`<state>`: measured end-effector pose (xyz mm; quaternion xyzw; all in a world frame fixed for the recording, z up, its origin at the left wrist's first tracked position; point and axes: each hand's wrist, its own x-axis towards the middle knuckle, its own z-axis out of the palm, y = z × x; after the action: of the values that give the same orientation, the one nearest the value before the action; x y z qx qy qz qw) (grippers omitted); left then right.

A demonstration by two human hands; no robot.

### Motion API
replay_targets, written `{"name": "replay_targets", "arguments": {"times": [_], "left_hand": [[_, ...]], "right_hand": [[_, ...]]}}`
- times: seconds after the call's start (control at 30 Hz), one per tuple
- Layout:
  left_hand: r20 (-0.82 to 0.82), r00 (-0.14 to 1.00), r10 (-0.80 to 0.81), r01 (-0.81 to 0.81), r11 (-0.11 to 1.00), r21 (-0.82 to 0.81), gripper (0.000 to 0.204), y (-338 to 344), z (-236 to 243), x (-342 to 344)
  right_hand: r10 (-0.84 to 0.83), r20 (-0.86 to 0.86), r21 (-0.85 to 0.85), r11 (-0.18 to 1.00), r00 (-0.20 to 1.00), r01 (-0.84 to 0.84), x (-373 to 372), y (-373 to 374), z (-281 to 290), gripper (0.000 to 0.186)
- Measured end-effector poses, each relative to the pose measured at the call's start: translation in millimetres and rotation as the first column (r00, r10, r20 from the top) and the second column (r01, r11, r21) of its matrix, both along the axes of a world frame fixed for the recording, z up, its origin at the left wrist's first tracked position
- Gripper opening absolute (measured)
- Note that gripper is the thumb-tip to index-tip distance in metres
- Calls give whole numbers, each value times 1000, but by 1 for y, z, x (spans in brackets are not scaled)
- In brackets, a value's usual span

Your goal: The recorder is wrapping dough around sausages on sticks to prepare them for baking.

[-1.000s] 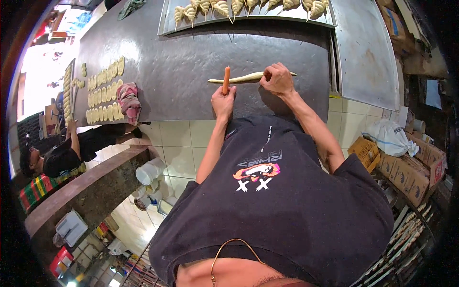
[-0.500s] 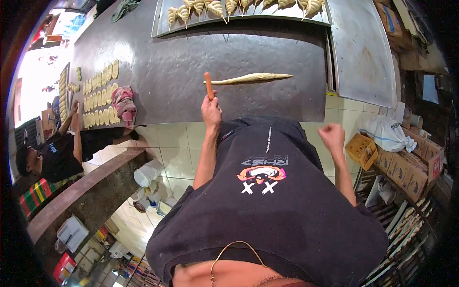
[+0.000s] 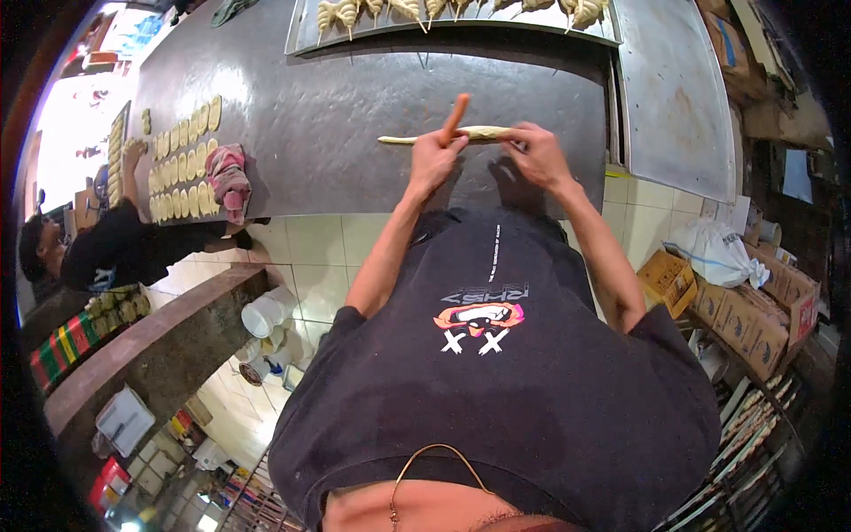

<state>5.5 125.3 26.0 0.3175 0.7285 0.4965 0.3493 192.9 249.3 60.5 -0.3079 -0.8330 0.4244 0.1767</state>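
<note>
An orange-brown sausage (image 3: 456, 117) sticks up tilted from my left hand (image 3: 433, 161), whose closed fingers hold its lower part. Beneath it, a long pale dough strip (image 3: 481, 133) lies crosswise on the dark metal table (image 3: 328, 115), thinner towards its left end. My right hand (image 3: 539, 155) pinches the strip near its right end, and the fingers hide that end. The left fingertips are at the strip too; whether they touch it I cannot tell.
Skewered dough pieces (image 3: 406, 11) fill a metal tray (image 3: 496, 31) at the back. Flat dough pieces (image 3: 183, 166) lie in rows at left beside a pink cloth (image 3: 228, 177). A co-worker (image 3: 102, 244) stands at the far left. Cardboard boxes (image 3: 740, 319) stand on the right.
My left hand has moved right with the sausage, over the dough strip. My right hand has come from beside the table onto the strip's right part. The co-worker's arm has shifted.
</note>
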Motion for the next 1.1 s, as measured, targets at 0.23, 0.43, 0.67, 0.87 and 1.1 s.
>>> {"name": "replay_targets", "arguments": {"times": [0.23,0.43,0.67,0.87,1.1], "left_hand": [[67,997,-27,38,986,-164,23,23,-25,-12],[122,992,31,-13,989,-147,23,19,-17,-9],[117,992,41,-27,992,-121,24,16,-27,-7],[132,990,39,-23,993,-116,24,15,-27,-5],[158,986,55,-43,996,-76,24,18,-25,-1]], "right_hand": [[31,71,256,965,997,-48,-36,11,-42,19],[-53,102,142,989,993,38,-39,13,-43,22],[-189,31,75,980,981,186,-48,4,-37,19],[-233,146,259,947,962,190,-58,-3,-36,21],[-247,11,319,919,969,231,-41,4,-42,22]]}}
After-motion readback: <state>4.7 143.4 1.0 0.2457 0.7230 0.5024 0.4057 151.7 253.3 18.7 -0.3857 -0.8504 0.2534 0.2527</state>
